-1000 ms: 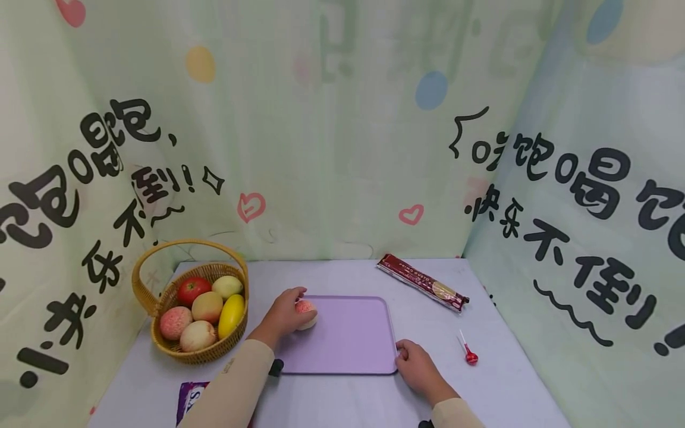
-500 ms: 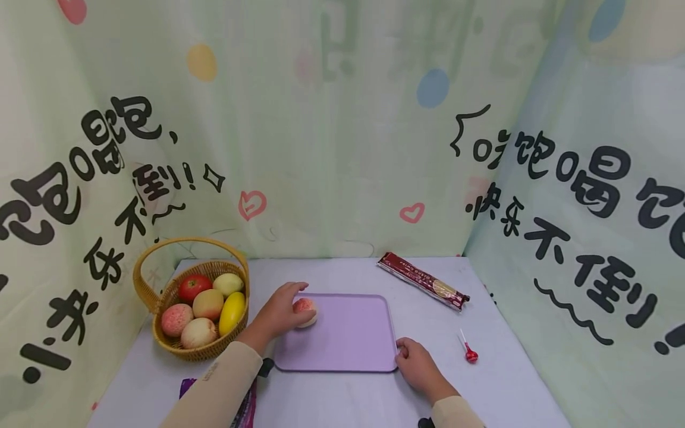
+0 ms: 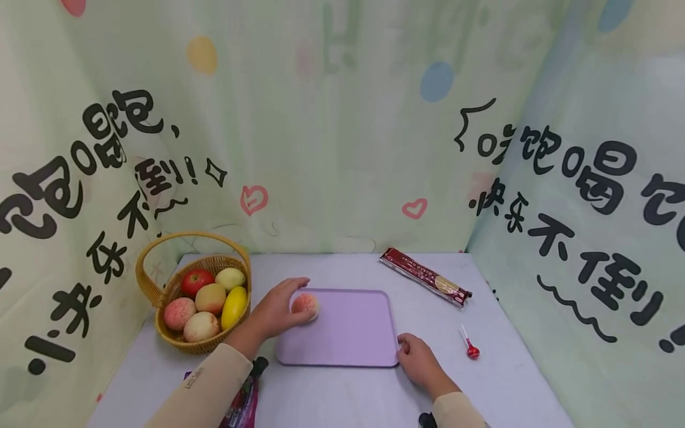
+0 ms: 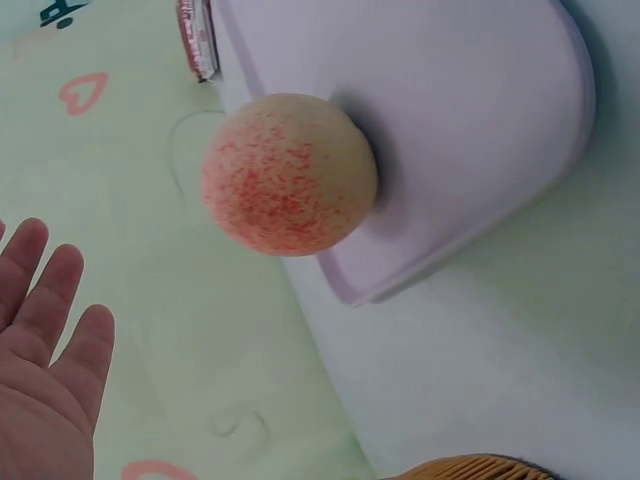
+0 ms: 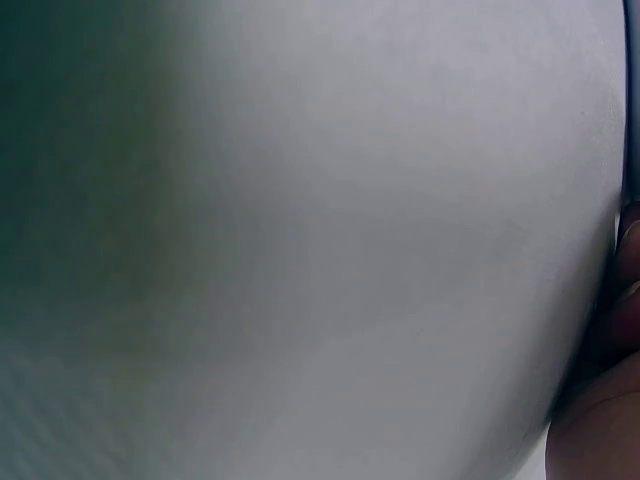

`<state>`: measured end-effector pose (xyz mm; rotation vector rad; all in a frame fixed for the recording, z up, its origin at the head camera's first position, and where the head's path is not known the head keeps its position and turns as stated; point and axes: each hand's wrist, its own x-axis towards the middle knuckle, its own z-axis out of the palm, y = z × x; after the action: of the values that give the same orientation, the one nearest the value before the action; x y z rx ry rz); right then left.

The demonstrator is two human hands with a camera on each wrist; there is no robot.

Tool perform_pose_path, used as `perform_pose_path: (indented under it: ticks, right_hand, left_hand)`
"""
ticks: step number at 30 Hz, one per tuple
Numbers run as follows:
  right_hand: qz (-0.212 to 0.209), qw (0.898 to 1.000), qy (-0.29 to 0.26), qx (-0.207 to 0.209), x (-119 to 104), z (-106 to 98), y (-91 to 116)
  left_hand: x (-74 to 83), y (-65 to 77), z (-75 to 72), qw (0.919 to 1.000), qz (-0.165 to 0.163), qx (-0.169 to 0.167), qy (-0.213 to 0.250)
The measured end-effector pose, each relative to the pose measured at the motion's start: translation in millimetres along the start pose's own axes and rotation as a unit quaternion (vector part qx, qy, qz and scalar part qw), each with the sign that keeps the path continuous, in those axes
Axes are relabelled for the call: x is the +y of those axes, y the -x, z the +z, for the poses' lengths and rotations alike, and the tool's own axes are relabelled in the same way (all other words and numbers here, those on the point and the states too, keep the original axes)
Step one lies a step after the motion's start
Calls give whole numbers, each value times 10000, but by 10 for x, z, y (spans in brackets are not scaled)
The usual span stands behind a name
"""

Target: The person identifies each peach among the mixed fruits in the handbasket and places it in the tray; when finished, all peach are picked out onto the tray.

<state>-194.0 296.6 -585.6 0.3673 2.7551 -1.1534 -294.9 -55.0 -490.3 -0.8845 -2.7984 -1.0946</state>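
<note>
A pink-speckled peach [image 3: 306, 307] sits at the far left corner of the lilac tray [image 3: 350, 336]. Beside it my left hand [image 3: 275, 310] is spread, thumb in front and fingers behind. The left wrist view shows a gap between the peach [image 4: 290, 178] and the straight fingers of my left hand [image 4: 50, 365]. At the tray's near right corner, my right hand [image 3: 420, 362] grips the rim with curled fingers. Only a few fingers [image 5: 626, 265] of it show along the tray's edge in the right wrist view.
A wicker basket [image 3: 160, 340] of several fruits, among them a tomato [image 3: 197, 283], stands left of the tray. A dark red wrapped packet [image 3: 425, 276] lies at the back right, a red lollipop [image 3: 472, 352] nearer. A purple packet [image 3: 243, 404] is partly under the left sleeve.
My left hand has opened and drawn slightly left from the peach, so more of the peach shows. The peach stays on the tray; my right hand keeps its place at the rim.
</note>
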Motion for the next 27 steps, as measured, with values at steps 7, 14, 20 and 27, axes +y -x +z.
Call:
perform_pose_path:
  ticks: [7,14,20,27]
  right_hand:
    - [51,10000,0,73,12,-13,-24]
    - [18,9999,-36,119,28,-17,-14]
    - [53,10000,-49,33,6,-10,3]
    - [-11,10000,-20,-13,9,-7,14]
  left_hand:
    - [111,7,-120,9999,126,42,54]
    - [126,44,-211,9998,134,155,3]
    - [114,144,-320,9996,53,258,-52]
    - [85,229,-438,9984,73,553,-54]
